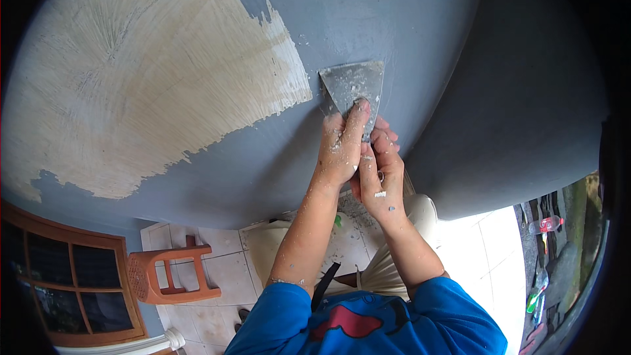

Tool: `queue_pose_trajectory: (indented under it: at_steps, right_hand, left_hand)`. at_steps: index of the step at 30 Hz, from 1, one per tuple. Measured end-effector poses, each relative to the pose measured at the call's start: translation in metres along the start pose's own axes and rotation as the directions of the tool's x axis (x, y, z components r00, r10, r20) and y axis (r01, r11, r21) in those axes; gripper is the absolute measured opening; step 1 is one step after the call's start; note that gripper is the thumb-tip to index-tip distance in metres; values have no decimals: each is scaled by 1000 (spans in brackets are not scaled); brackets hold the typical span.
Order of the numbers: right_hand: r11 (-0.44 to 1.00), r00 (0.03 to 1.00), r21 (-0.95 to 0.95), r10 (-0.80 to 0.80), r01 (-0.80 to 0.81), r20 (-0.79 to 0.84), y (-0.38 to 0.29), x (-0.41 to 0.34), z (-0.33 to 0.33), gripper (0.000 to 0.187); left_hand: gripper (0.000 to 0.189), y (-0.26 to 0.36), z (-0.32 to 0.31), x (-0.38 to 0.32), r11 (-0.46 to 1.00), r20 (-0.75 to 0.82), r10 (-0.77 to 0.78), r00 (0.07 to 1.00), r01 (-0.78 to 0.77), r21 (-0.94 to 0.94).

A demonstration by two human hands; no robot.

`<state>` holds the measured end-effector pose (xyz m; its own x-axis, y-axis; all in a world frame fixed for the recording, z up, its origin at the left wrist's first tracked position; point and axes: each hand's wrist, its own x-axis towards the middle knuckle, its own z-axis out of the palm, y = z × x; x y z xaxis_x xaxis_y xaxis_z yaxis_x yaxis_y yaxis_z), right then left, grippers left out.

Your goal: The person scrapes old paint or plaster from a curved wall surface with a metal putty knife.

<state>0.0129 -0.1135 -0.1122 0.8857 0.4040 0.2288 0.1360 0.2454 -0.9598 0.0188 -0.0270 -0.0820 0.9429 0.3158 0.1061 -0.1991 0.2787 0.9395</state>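
A wide metal scraper blade (356, 81) lies against a wall (246, 158) coated in grey paint, its broad edge pointing up the picture. My left hand (341, 145) rests on the blade, fingers gripping its lower left part. Lower down, my right hand (384, 172) is closed around the handle, which the fingers mostly hide. White and grey paint flakes cling to the blade, both hands and the forearms. Left of the blade, a large patch of the wall shows a bare beige-white surface (187, 79) with a ragged edge of grey paint.
An orange plastic stool (172, 301) stands on the tiled floor (222, 276) at lower left, near a wood-framed window (74, 283). Paint debris (362, 212) litters the floor below my hands. Plastic bottles (546, 225) lie on dark stones at right. The wall turns a corner at right.
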Motion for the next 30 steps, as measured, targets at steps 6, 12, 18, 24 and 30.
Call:
queue_pose_trajectory:
  at_steps: [6,12,18,24,30]
  right_hand:
    - [985,991,121,-128,124,24,-45,26,11,21]
    - [997,997,2,-77,77,-7,-7,-1,1,19]
    - [999,998,17,-48,48,-28,-4,-3,1,17]
    - [990,990,31,-136,137,-42,-33,19,15,17]
    - [990,994,89,-109,109,-5,-27,12,8,14]
  left_hand:
    - [46,51,14,13,990,33,124,992,-126,63]
    - [46,11,3,-3,1000,33,3,999,-3,13]
    - [47,5,0,-3,998,38,-51,998,50,24]
    - [47,39,9,12,997,44,64,997,-66,42]
    - [48,32,7,6,997,53,64,997,-66,40]
